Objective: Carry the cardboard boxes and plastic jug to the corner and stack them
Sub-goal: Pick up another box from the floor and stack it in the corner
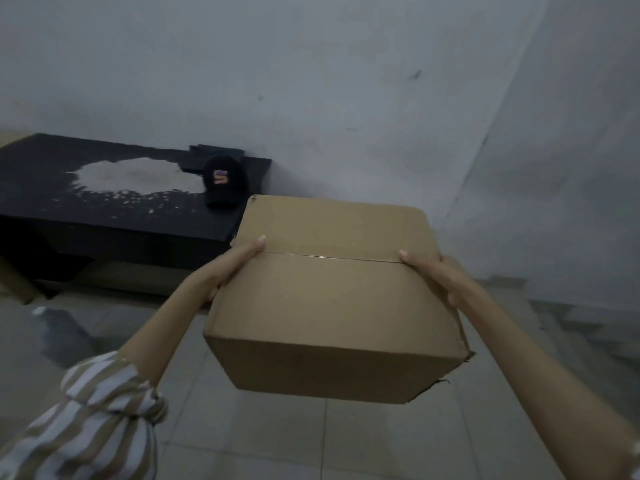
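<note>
A closed brown cardboard box (332,299) hangs in the air in front of me, above the tiled floor, its taped top seam facing up. My left hand (230,268) grips its left side, thumb lying on the top near the seam. My right hand (433,275) grips the right side the same way. The box's lower right corner is torn. No other box and no plastic jug are in view.
A low black table (114,206) stands against the wall at the left, with a worn pale patch and a black cap (223,181) on it. Grey walls meet in a corner (498,188) behind the box at the right. Pale floor tiles (277,441) lie below.
</note>
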`<state>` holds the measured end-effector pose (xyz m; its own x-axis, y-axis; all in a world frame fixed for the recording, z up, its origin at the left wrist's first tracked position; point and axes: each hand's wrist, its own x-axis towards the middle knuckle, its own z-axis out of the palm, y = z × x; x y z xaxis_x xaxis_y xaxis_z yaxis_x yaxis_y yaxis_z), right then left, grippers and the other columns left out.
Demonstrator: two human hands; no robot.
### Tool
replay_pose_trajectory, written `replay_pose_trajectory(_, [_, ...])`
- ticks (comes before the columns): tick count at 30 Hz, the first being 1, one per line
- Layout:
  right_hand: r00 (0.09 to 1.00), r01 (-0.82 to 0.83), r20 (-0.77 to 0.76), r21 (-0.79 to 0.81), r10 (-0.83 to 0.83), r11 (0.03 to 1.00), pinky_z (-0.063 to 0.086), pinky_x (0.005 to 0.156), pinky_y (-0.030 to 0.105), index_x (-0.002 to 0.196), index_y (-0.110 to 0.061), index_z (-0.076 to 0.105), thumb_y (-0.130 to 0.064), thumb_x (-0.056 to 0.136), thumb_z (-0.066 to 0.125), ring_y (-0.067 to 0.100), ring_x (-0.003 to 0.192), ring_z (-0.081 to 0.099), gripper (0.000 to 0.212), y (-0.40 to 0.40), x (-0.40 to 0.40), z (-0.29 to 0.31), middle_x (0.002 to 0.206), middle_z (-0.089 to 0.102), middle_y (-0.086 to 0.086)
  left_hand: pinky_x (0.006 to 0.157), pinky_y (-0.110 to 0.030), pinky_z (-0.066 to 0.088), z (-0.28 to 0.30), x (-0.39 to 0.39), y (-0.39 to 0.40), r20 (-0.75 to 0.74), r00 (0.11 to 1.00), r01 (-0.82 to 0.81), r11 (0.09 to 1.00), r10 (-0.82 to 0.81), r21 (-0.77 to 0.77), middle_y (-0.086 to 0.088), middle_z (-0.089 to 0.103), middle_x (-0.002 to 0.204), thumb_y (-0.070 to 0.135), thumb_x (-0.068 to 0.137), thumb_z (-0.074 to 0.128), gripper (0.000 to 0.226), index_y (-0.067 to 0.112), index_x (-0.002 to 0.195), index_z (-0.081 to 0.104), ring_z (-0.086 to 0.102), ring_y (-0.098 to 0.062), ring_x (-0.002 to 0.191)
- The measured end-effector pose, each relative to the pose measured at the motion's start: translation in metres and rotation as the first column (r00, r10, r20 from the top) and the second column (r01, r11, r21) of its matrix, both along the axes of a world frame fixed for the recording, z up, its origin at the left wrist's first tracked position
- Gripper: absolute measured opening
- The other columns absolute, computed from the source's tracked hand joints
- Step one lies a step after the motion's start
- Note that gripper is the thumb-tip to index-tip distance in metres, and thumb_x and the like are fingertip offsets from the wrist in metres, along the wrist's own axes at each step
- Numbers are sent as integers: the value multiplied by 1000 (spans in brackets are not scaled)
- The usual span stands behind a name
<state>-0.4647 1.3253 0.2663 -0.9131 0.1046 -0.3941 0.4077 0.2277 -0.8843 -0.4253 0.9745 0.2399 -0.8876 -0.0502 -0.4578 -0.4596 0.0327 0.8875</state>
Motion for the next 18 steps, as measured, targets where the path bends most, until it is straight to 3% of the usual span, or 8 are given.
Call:
replay_pose_trajectory(5, [994, 105, -11, -17, -105, 994, 43, 78, 33, 128, -1, 54, -33, 77, 78, 14, 72, 56, 65, 69, -53, -13, 115, 62, 14, 93, -43, 52, -16, -85, 65, -18, 997, 79, 997, -79, -11, -8, 63, 124, 68, 64, 70, 89, 25, 137, 42, 65, -26, 108])
replay_pose_trajectory(7, [992, 128, -6, -16, -128, 992, 44, 79, 33, 128, -2, 55, -33, 76, 78, 14, 72, 56, 65, 92, -80, -18, 110, 61, 12, 86, -38, 54, -22, -121, 91, -21, 995, 98, 995, -98, -7, -6, 64, 116, 61, 75, 65, 69, 23, 129, 45, 65, -23, 102])
replay_pose_trajectory(10, [986, 167, 15, -5, -167, 986, 45, 80, 33, 128, -4, 56, -35, 74, 79, 23, 87, 59, 67, 126, -127, -24, 120, 63, 14, 62, -24, 52, -28, -179, 134, -24, 991, 129, 991, -130, -39, 4, 63, 95, 45, 92, 51, 23, 28, 105, 48, 65, -12, 81])
replay_pose_trajectory(12, [982, 189, 29, 10, -189, 982, 45, 81, 33, 128, -3, 56, -36, 74, 79, 25, 94, 59, 67, 146, -157, -25, 126, 62, 15, 52, -19, 54, -27, -209, 161, -15, 987, 162, 986, -162, -46, 9, 70, 77, 42, 94, 49, 11, 31, 91, 50, 68, -6, 64])
replay_pose_trajectory(14, [977, 210, 29, 6, -211, 978, 45, 81, 32, 128, -3, 56, -34, 76, 78, 24, 94, 59, 65, 168, -189, -28, 125, 62, 14, 52, -19, 53, -27, -245, 185, -35, 986, 163, 986, -165, -45, 15, 70, 70, 40, 95, 48, 11, 33, 87, 49, 67, 2, 54])
replay_pose_trajectory(18, [972, 234, 30, -1, -234, 972, 47, 74, 30, 124, -4, 59, -31, 76, 78, 15, 76, 60, 58, 207, -244, -37, 114, 64, 13, 66, -28, 50, -39, -307, 221, -15, 988, 153, 988, -153, -5, 7, 60, 93, 43, 92, 53, 16, 32, 103, 48, 65, -11, 80])
